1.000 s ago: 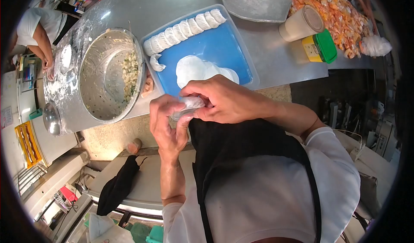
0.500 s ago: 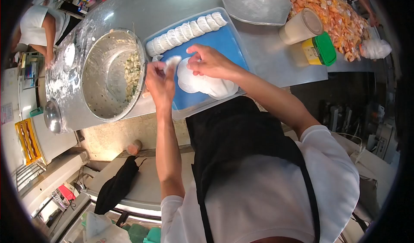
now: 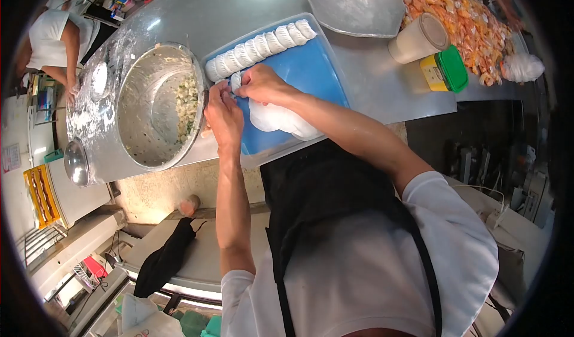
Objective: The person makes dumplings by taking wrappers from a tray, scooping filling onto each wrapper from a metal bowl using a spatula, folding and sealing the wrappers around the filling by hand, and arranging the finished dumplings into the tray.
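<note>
A white pleated dumpling (image 3: 236, 81) sits between my two hands, by the near left end of a row of finished dumplings (image 3: 257, 47). My left hand (image 3: 225, 114) has its fingers closed at the dumpling's left side. From the right, my right hand (image 3: 263, 84) pinches it, with the fingertips partly hidden. Below my right wrist lies a pile of thin round white wrappers (image 3: 276, 122). Row and wrappers share a blue-bottomed plastic tray (image 3: 323, 77). Left of my left hand stands a large metal bowl (image 3: 143, 92) with a pale filling flecked green (image 3: 186, 107) along its right side.
A metal pan (image 3: 356, 5), a cloudy tall container (image 3: 418, 38) and a yellow tub with green lid (image 3: 445, 71) stand to the right. Beyond is an orange heap (image 3: 460, 26). Flour dusts the left of the metal table, near another person's hand (image 3: 73, 89).
My right hand has moved left, from above the wrappers to the dumpling at my left fingers. The dumpling is now held between both hands beside the row.
</note>
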### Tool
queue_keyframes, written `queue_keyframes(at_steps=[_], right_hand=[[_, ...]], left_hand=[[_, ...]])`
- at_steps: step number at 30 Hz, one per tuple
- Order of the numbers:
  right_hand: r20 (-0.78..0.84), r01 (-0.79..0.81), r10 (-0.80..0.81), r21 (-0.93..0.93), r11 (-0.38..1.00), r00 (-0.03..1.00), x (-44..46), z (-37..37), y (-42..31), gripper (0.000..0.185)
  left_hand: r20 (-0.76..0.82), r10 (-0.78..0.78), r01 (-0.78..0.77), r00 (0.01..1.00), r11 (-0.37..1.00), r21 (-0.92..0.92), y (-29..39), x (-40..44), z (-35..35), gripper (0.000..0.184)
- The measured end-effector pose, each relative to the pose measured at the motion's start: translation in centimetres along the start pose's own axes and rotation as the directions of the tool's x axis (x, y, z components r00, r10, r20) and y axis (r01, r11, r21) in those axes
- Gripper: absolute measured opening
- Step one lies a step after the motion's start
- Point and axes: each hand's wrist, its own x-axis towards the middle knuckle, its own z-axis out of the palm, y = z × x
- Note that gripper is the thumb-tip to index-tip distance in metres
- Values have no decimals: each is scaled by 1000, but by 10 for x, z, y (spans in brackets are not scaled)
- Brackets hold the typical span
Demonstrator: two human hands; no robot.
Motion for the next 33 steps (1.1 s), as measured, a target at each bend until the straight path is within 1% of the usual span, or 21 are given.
queue_keyframes(at_steps=[2, 4, 5, 7, 8, 10, 11, 13, 14, 16, 17, 19, 20, 22, 23, 24, 26, 27, 30, 31, 33], right_hand=[[-59, 4, -4, -4, 1000, 998, 4, 5, -2, 23], [-116, 71, -70, 10, 997, 991, 16, 16, 6, 23], [-145, 105, -102, 16, 994, 984, 22, 21, 12, 23], [-111, 156, -164, -76, 985, 980, 23, 22, 14, 26], [-92, 182, -194, -121, 976, 977, 24, 21, 16, 28], [-47, 164, -171, -124, 979, 984, 14, 14, 9, 29], [-23, 152, -156, -126, 980, 988, 10, 13, 7, 30], [-66, 146, -169, -261, 954, 983, 14, 22, 6, 33], [-89, 141, -179, -326, 935, 980, 16, 23, 6, 34], [-75, 172, -205, -313, 934, 976, 14, 16, 6, 35], [-72, 182, -213, -304, 935, 974, 11, 10, 8, 35], [-130, 147, -177, -215, 966, 976, 2, -7, 10, 34], [-157, 133, -160, -171, 976, 975, -4, -16, 9, 33], [-131, 112, -140, -201, 973, 981, -16, -30, 10, 29], [-119, 109, -136, -212, 971, 984, -22, -34, 12, 28], [-107, 107, -133, -221, 969, 985, -27, -38, 15, 27], [-148, 167, -212, -269, 949, 966, -40, -46, 27, 20], [-165, 193, -249, -293, 936, 954, -47, -50, 34, 17], [-135, 291, -372, -409, 865, 918, -70, -70, 54, 11], [-104, 282, -363, -449, 848, 926, -78, -76, 58, 9], [-44, 267, -340, -528, 806, 939, -92, -84, 62, 7]], left_hand=[[-18, 1, -1, 1000, 1000, -15, 1, -3, -1, 24], [-26, 8, -8, 1000, 1000, -14, 5, -8, -5, 25], [-57, 65, -64, 996, 998, 17, 1, -11, -6, 24], [-112, 180, -171, 977, 982, 83, -7, -20, -9, 22], [-117, 189, -178, 975, 979, 96, -9, -25, -13, 21], [-124, 203, -188, 971, 975, 120, -9, -35, -22, 19], [-113, 154, -143, 982, 985, 98, -7, -38, -24, 18], [-90, 64, -59, 994, 997, 54, 1, -40, -28, 16], [-98, 119, -109, 988, 989, 104, -3, -40, -28, 15], [-100, 236, -212, 967, 956, 202, -9, -35, -28, 15], [-53, 293, -272, 954, 930, 246, -11, -32, -28, 16], [46, 388, -382, 920, 866, 323, -3, -26, -30, 19], [102, 402, -409, 910, 829, 381, 1, -21, -28, 22], [214, 419, -468, 882, 737, 488, 9, -7, -23, 28], [293, 466, -547, 835, 643, 536, 8, 0, -22, 31], [339, 479, -583, 810, 593, 555, 5, 7, -19, 29], [435, 490, -651, 756, 490, 579, -2, 15, -11, 24], [441, 480, -649, 758, 493, 579, -4, 16, -10, 17], [464, 424, -628, 778, 518, 581, -12, 24, -8, 34], [488, 378, -617, 786, 525, 587, -10, 23, -9, 33], [429, 447, -619, 785, 540, 570, -1, 19, -10, 28]])
